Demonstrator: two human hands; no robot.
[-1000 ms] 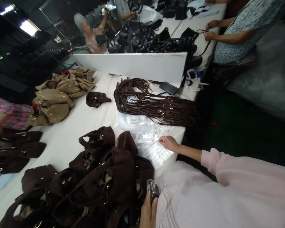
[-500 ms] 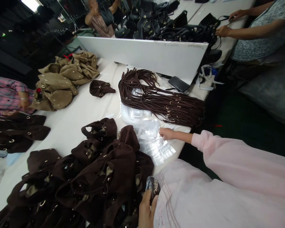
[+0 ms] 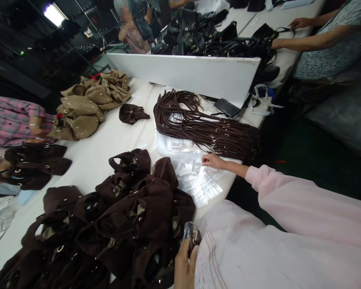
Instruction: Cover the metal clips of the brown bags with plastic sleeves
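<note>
My left hand (image 3: 185,263) is closed around a small dark bundle with gold metal fittings (image 3: 195,235) in clear plastic, which looks like a coiled bag strap. It is held against my pink clothing beside the brown bags. My right hand (image 3: 213,161) has its fingers curled together over clear plastic bags (image 3: 200,188) fanned out at the table edge; what is between the fingertips is hidden. Just beyond it lies a long bundle of dark brown straps (image 3: 228,136) with gold clasps. A big heap of dark brown handbags (image 3: 132,224) covers the near table.
A single brown bag (image 3: 133,114) and a pile of tan bags (image 3: 84,106) lie farther off. A white board (image 3: 183,72) stands across the table, with a phone (image 3: 227,107) by it. Black bags (image 3: 192,36) and co-workers are beyond; another in a plaid sleeve (image 3: 16,118) stands left.
The view has shifted slightly, so the table things sit a little farther right. My right hand has risen slightly off the bags, with fingers still curled. My left hand keeps its hold.
</note>
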